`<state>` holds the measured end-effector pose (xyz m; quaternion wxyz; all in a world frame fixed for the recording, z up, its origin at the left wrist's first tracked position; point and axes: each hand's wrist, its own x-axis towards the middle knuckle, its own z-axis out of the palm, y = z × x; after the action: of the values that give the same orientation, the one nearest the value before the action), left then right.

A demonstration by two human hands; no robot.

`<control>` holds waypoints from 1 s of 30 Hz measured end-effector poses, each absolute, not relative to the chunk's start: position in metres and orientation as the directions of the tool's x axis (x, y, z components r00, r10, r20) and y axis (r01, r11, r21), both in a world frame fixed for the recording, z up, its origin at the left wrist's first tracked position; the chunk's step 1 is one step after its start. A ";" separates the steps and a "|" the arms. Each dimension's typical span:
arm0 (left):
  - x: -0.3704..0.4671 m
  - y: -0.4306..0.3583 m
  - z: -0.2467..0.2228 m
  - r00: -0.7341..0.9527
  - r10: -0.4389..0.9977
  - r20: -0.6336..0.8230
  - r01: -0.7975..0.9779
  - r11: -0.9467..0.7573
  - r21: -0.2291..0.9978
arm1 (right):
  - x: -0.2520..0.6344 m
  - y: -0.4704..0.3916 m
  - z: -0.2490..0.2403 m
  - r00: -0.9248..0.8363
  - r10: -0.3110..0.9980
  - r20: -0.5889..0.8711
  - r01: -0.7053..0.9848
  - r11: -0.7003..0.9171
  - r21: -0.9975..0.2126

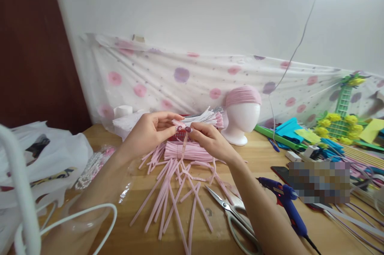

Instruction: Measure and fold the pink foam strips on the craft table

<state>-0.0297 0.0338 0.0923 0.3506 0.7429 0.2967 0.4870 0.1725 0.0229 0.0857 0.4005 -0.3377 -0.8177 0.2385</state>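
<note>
Both hands meet above the middle of the table. My left hand (151, 131) is closed, its thumb and fingers pinching a pink pipe cleaner (185, 143). Against the same pipe cleaner, my right hand (211, 139) presses thumb and fingertips together. One strand hangs down from between them; the fingers hide the part they grip. Below lies a bundle of pink pipe cleaners (189, 151), with several loose pink pipe cleaners (163, 203) fanned toward me. Behind the hands, white and pink pipe cleaners (207, 118) rest over a red basket (173, 139).
Scissors (229, 207) lie partly open beside my right forearm. A blue glue gun (283, 199) sits further right, near cables. A white foam head (242, 121) wears a pink band. White plastic bags (57, 147) and a white curved tube (22, 183) occupy the left side.
</note>
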 end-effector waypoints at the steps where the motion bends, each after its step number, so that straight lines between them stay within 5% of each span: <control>1: -0.030 0.035 0.092 0.343 0.782 0.521 0.104 -0.583 0.806 | 0.172 0.023 0.085 -0.453 0.744 0.491 0.356 0.656 -0.666; 30: -0.028 0.036 0.086 0.272 0.770 0.577 0.183 -0.630 0.755 | 0.177 0.022 0.087 -0.497 0.741 0.451 0.375 0.653 -0.658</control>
<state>-0.0280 0.0363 0.0862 0.2871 0.7440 0.3202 0.5113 0.1775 0.0219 0.0870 0.3719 -0.3364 -0.8294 0.2461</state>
